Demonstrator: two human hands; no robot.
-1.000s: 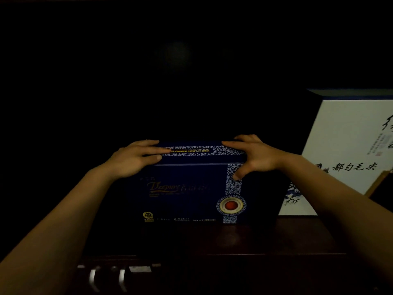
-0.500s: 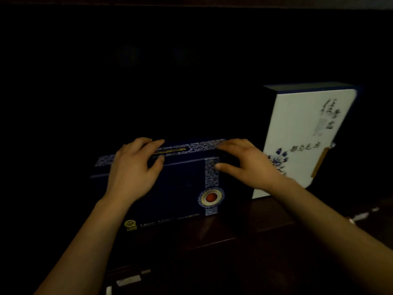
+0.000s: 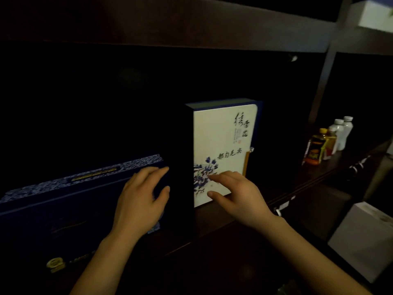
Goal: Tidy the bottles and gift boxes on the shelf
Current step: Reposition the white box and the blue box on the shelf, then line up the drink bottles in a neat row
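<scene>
- Very dark shot; shelf (image 3: 244,235) top barely readable, near edge lost in black. Small pale tags on its front lip at right, too blurred to read.
- 2 forearms come in from bottom edge, elbows cut off.
- Left hand (image 3: 140,201): fingers together, loosely curved, lying on the right end of the blue box (image 3: 42,220); thumb on the front face, fingertips at the top edge. Touching, but can't tell if it's really gripping.
- Right hand (image 3: 238,194): fingers spread, thumb apart, nothing in it. It's in front of the white box (image 3: 221,145), low on the front; can't tell if fingertips touch.
- Blue box: lies long-side down, left of centre, left end cut off by frame edge. Front print mostly unreadable; gold emblem low left, patterned strip along the top.
- White box: stands upright just right of the blue box, dark gap between. Blue flower print partly hidden by right hand; dark writing above it. Its left side is black, detail gone.
- Gift boxes on this shelf: 2.
- Pale box (image 3: 365,237) near right, lower down, cut by frame edge.
- Far right on the shelf: bottles (image 3: 331,139) in a tight cluster, abt 4 – 2 yellowish w/ labels in front, 2 white behind; overlap makes the count unsure.
- Upright post (image 3: 327,60) right of centre; behind it another bay, all dark.
- Top right corner: pale thing on the upper shelf, cut off, unidentifiable.
</scene>
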